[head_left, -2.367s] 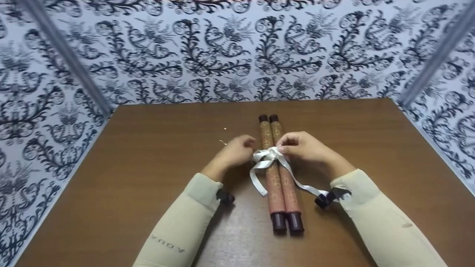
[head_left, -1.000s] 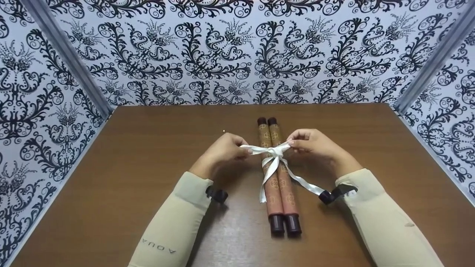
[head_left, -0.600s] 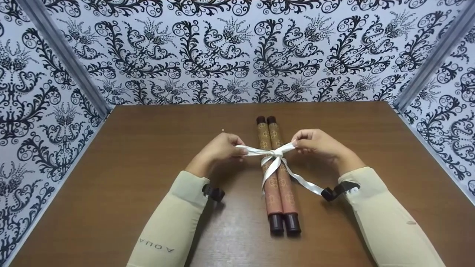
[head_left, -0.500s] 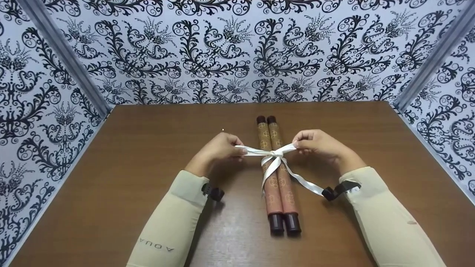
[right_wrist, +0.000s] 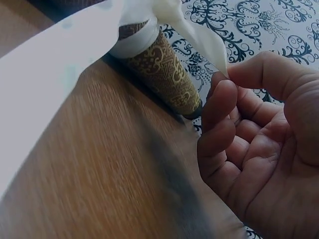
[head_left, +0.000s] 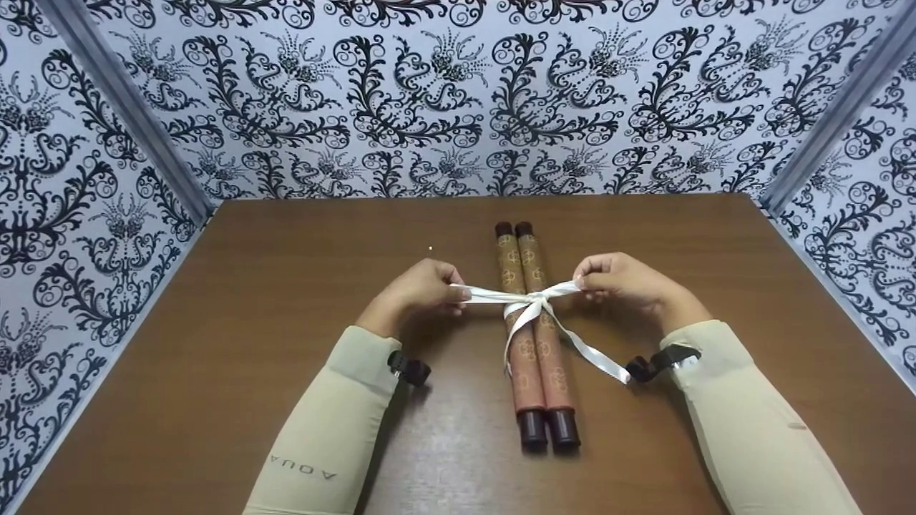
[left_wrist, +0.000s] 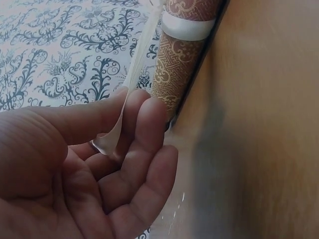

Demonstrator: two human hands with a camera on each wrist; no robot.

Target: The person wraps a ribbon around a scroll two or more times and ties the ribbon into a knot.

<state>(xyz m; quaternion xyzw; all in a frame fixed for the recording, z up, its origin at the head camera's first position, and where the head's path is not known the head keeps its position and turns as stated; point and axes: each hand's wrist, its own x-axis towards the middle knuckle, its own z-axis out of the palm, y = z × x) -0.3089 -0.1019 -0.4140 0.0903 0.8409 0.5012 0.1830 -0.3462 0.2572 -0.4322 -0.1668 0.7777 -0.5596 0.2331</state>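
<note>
Two patterned scroll-like rolls (head_left: 526, 357) with dark end caps lie side by side on the table. A white ribbon (head_left: 533, 300) wraps round their middle and is knotted on top as a bow. My left hand (head_left: 422, 290) pinches the left loop between thumb and fingers, as the left wrist view also shows with the ribbon (left_wrist: 134, 64) stretched taut. On the other side my right hand (head_left: 630, 282) pinches the right loop at its tip; in the right wrist view the ribbon (right_wrist: 199, 40) ends between thumb and forefinger. Two loose tails hang down, one toward my right wrist.
The brown wooden table (head_left: 286, 286) is bounded by walls with black-and-white scroll patterns (head_left: 444, 100). A tiny bright speck (head_left: 430, 248) lies beyond my left hand. Black wrist straps (head_left: 409, 367) sit on both sleeves.
The crumpled bow has been drawn out into two loops. Both hands have moved apart, left hand to the left and right hand to the right, and the knot looks smaller. The rolls have barely shifted.
</note>
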